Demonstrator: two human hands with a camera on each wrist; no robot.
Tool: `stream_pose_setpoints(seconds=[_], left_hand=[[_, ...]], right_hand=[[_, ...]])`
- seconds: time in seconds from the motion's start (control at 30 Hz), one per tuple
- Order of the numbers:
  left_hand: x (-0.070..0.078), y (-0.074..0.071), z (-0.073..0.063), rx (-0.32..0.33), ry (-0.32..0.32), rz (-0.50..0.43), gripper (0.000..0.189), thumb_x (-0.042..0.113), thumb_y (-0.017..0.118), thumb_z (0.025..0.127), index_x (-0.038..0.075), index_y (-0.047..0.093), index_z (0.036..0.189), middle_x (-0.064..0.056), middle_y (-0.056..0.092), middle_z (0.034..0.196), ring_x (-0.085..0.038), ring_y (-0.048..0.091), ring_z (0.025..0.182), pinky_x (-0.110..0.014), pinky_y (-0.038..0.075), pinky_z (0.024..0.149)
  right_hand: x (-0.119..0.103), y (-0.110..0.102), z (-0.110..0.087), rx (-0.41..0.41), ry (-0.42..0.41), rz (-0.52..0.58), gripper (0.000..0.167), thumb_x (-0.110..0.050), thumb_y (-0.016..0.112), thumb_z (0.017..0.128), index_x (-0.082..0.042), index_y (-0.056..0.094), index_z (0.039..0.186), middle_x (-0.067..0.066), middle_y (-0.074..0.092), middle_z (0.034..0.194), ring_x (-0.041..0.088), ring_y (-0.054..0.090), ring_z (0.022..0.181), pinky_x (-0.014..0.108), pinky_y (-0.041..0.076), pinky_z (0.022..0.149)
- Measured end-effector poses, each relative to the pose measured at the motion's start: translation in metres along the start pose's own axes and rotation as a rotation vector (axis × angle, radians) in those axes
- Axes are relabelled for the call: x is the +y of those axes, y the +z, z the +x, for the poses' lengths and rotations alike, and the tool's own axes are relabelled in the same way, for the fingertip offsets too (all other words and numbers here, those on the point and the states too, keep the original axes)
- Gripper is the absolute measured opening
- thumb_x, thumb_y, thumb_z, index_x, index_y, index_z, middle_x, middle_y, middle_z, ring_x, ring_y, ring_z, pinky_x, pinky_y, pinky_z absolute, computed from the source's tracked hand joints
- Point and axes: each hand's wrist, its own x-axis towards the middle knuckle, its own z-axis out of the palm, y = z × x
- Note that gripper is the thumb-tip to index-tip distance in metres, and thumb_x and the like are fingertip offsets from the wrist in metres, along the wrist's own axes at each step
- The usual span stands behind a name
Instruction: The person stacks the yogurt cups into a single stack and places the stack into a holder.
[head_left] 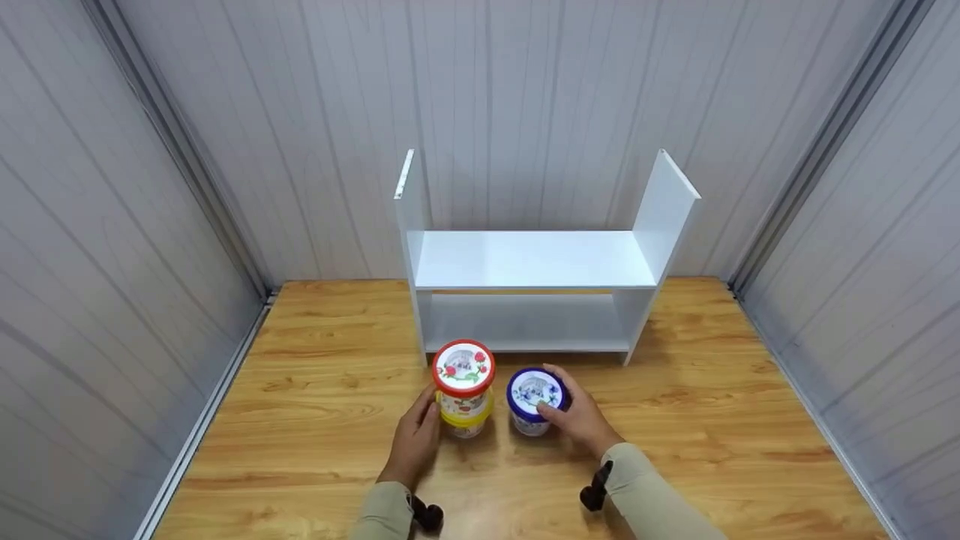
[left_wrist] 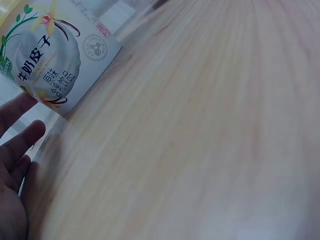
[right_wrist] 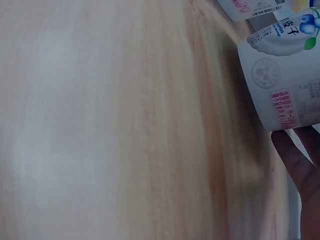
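Note:
In the head view a red-lidded yogurt cup (head_left: 463,367) stands stacked on a yellow-lidded yogurt cup (head_left: 466,421), in front of the shelf. My left hand (head_left: 414,436) is at the left side of this stack, fingers fairly straight. The left wrist view shows its fingers (left_wrist: 22,142) beside the lower part of the white printed cup (left_wrist: 60,55). To the right, my right hand (head_left: 581,416) grips a blue-lidded yogurt cup (head_left: 534,394), thumb on the lid's front and a finger round the back. Blueberries are printed on that cup's side (right_wrist: 285,75).
A white two-tier shelf (head_left: 532,259) with tall side panels stands behind the cups, near the back wall. The wooden tabletop (head_left: 322,390) runs between light panelled walls with metal corner strips. Dark straps with small knobs (head_left: 594,496) sit on both wrists.

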Motion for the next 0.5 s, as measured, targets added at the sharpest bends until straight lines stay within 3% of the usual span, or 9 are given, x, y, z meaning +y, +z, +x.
stream_pose_setpoints(seconds=[0.27, 0.5], left_hand=[[0.001, 0.000, 0.000, 0.016, -0.030, 0.009, 0.045, 0.033, 0.043, 0.110, 0.025, 0.044, 0.155, -0.004, 0.047, 0.155, -0.027, 0.038, 0.145, -0.050, 0.030, 0.119], [0.003, 0.001, -0.001, 0.028, -0.024, 0.029, 0.045, 0.031, 0.043, 0.110, 0.024, 0.044, 0.155, -0.006, 0.048, 0.154, -0.030, 0.040, 0.144, -0.052, 0.032, 0.118]], right_hand=[[-0.010, -0.006, 0.005, -0.020, -0.004, 0.002, 0.078, -0.031, 0.082, 0.086, -0.028, 0.044, 0.153, 0.013, 0.041, 0.157, 0.042, 0.035, 0.144, 0.064, 0.026, 0.117], [-0.018, -0.012, 0.007, -0.013, 0.043, -0.036, 0.075, -0.031, 0.081, 0.087, -0.038, 0.044, 0.151, 0.010, 0.038, 0.160, 0.042, 0.031, 0.146, 0.065, 0.026, 0.116]])
